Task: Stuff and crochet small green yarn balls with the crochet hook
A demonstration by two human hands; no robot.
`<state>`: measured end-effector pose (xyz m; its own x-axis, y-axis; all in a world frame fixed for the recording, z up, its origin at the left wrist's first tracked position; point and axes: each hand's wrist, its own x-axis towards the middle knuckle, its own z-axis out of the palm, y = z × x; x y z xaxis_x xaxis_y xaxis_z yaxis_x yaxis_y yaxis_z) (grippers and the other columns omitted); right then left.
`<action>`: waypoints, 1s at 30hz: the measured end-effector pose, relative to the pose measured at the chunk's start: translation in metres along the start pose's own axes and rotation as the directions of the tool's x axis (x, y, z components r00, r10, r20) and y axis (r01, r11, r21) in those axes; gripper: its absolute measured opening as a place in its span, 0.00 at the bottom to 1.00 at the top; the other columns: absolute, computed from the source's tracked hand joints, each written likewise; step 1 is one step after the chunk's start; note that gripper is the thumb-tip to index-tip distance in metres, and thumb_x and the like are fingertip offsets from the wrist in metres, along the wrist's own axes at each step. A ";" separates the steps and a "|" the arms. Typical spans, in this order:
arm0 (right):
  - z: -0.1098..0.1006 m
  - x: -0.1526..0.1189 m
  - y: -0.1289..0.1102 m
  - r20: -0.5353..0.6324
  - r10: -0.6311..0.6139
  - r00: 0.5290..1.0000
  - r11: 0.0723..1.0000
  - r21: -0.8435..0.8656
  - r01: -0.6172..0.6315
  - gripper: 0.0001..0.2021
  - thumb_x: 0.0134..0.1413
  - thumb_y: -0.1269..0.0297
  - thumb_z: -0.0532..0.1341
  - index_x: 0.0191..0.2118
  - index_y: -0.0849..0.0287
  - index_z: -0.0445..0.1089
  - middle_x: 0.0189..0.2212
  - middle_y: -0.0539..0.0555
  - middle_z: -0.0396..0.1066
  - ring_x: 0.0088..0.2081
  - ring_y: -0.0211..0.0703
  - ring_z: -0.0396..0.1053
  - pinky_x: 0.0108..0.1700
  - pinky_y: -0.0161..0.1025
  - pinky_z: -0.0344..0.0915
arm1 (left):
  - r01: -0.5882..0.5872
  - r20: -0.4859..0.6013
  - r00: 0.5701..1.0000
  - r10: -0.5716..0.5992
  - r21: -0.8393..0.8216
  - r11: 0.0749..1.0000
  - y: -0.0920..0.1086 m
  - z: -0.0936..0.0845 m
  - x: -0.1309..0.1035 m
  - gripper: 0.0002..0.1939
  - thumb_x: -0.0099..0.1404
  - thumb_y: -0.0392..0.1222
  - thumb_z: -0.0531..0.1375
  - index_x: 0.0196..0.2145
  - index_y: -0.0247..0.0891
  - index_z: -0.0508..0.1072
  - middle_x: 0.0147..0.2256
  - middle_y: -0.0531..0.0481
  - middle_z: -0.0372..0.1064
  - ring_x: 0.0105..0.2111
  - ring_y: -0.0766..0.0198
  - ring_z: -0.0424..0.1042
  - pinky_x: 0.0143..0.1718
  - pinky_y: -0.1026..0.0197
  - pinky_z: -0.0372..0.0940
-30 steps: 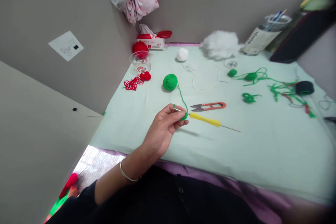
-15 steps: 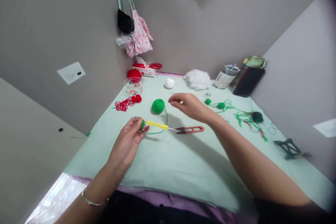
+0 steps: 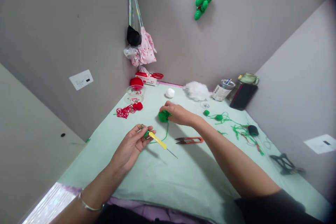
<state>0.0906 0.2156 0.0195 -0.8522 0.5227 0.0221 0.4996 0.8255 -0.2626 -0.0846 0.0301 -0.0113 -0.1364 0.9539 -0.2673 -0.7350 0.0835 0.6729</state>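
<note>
- Near the middle of the table we see the left hand, its fingers pinching a small crochet piece with the crochet hook running out to the right of it.
- Farther off and to the right, the right hand rests on the yarn ball.
- The thread snips lie just right of the hook, nearer than the right hand.
- At the far left edge sit a loose yarn tangle and, behind it, a clear cup.
- The stuffing lies at the far side, with a can to its right.
- Yarn scraps spread across the right of the table.
</note>
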 end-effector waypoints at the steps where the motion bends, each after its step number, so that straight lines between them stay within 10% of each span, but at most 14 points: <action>1: 0.000 -0.002 0.002 -0.009 0.008 1.000 1.000 0.003 -0.008 0.20 0.50 0.80 0.60 0.48 0.55 0.69 0.45 0.53 0.66 0.34 0.39 0.65 0.38 0.37 0.59 | 0.002 0.004 1.000 -0.002 -0.001 1.000 0.000 0.001 0.000 0.05 0.67 0.29 0.65 0.34 0.35 0.74 0.38 0.47 0.78 0.40 0.62 0.81 0.42 0.64 0.77; 8: 0.003 -0.008 0.005 -0.111 0.038 0.993 0.999 0.032 -0.035 0.12 0.51 0.74 0.61 0.42 0.57 0.64 0.45 0.56 0.67 0.44 0.46 0.65 0.46 0.40 0.62 | 0.003 0.017 1.000 -0.003 -0.008 1.000 0.001 0.006 -0.002 0.06 0.67 0.28 0.64 0.33 0.35 0.74 0.37 0.47 0.78 0.39 0.62 0.81 0.40 0.64 0.78; 14: 0.006 0.000 -0.003 -0.095 0.071 0.993 0.997 0.044 -0.067 0.09 0.52 0.69 0.61 0.41 0.57 0.64 0.46 0.55 0.66 0.34 0.40 0.63 0.38 0.38 0.60 | 0.023 0.003 1.000 -0.023 -0.012 1.000 -0.003 0.007 -0.001 0.07 0.67 0.27 0.63 0.33 0.34 0.74 0.36 0.47 0.78 0.39 0.62 0.81 0.41 0.63 0.78; 24: 0.023 0.008 0.007 -0.157 0.259 0.953 0.966 0.035 -0.256 0.14 0.48 0.81 0.53 0.38 0.57 0.67 0.42 0.56 0.71 0.38 0.46 0.67 0.38 0.39 0.57 | 0.056 0.018 0.998 -0.056 -0.029 0.998 -0.007 0.008 -0.005 0.05 0.65 0.28 0.66 0.33 0.34 0.74 0.37 0.47 0.78 0.39 0.62 0.81 0.41 0.64 0.78; 30: 0.009 0.011 0.022 -0.016 0.356 0.934 0.927 0.131 -0.351 0.10 0.54 0.75 0.57 0.39 0.58 0.71 0.36 0.56 0.76 0.33 0.46 0.73 0.35 0.38 0.62 | 0.074 -0.013 0.997 -0.074 -0.030 0.997 -0.007 0.011 -0.009 0.06 0.65 0.27 0.65 0.33 0.34 0.74 0.36 0.47 0.78 0.38 0.61 0.81 0.41 0.63 0.78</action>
<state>0.0907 0.2374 0.0056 -0.6157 0.7859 -0.0572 0.7420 0.5539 -0.3777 -0.0706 0.0246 -0.0062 -0.0905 0.9411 -0.3257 -0.7623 0.1450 0.6307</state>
